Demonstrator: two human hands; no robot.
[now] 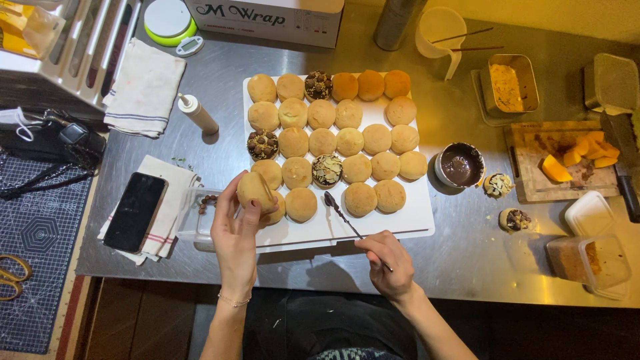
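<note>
My left hand [235, 230] holds one round pale bun [255, 190] just above the near left corner of a white board [413, 217]. The board carries several rows of plain buns [350, 141]; a few are topped with nuts or chocolate [327, 169]. My right hand [387, 257] grips a thin long-handled spoon [341, 213] whose chocolate-smeared tip rests on the board near the front row. A small bowl of melted chocolate [460, 165] stands just right of the board.
A clear box with nuts [203, 217] and a black phone [135, 211] on a cloth lie left of the board. A squeeze bottle [197, 113], cutting board with orange pieces [573, 157], two topped buns [507, 200] and lidded tubs [590, 257] surround it on the steel counter.
</note>
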